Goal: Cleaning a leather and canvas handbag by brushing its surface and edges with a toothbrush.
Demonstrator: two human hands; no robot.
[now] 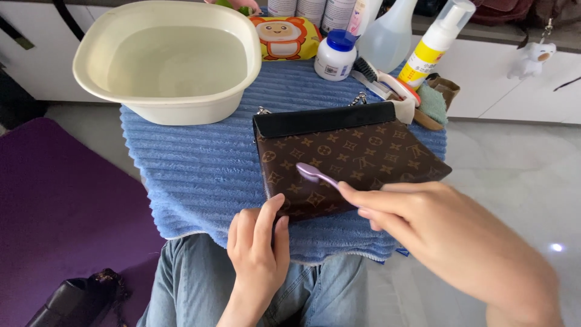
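Note:
A brown patterned handbag (363, 154) with a black top band lies flat on a blue ribbed towel (193, 163). My right hand (436, 233) grips a small purple brush (315, 174), whose head rests on the bag's front face. My left hand (259, 245) presses on the bag's near left corner, thumb and fingers on its edge, holding nothing else.
A cream basin (166, 60) of water stands at the towel's back left. Behind the bag are a white jar with a blue lid (334, 56), a clear spray bottle (387, 33), a foam pump bottle (433, 42) and brushes (387, 85). A black bag (72, 300) lies on the purple mat.

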